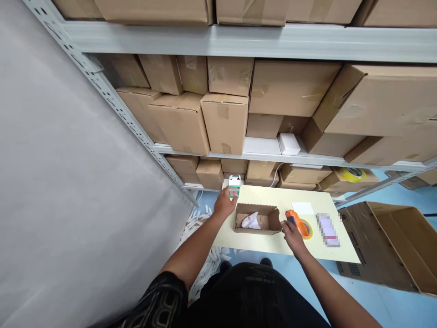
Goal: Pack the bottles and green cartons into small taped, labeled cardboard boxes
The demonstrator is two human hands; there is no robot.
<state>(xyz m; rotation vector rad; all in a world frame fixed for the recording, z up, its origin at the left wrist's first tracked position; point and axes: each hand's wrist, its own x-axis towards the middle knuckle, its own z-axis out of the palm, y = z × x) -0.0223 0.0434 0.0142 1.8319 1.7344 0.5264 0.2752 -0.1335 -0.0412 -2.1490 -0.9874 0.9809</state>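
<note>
Open brown box (pixel 257 231) on the tabletop (pixel 266 196); by its far left corner, left hand (pixel 225 203) grasping green-and-white carton (pixel 234 185); at its right end, right hand (pixel 292 236); farther right, orange tape dispenser (pixel 296 220)

Left on my remote feed, a plain pale-grey wall (pixel 68 182) | Ahead, whitish metal shelving (pixel 307 43) packed with brown cartons (pixel 225 127) | Below, blue floor (pixel 403 314), white scraps (pixel 211 262) strewn near the wall | Centre, pale-yellow surface (pixel 252 243) | Right, large open carton (pixel 368 246) | Light even
</note>
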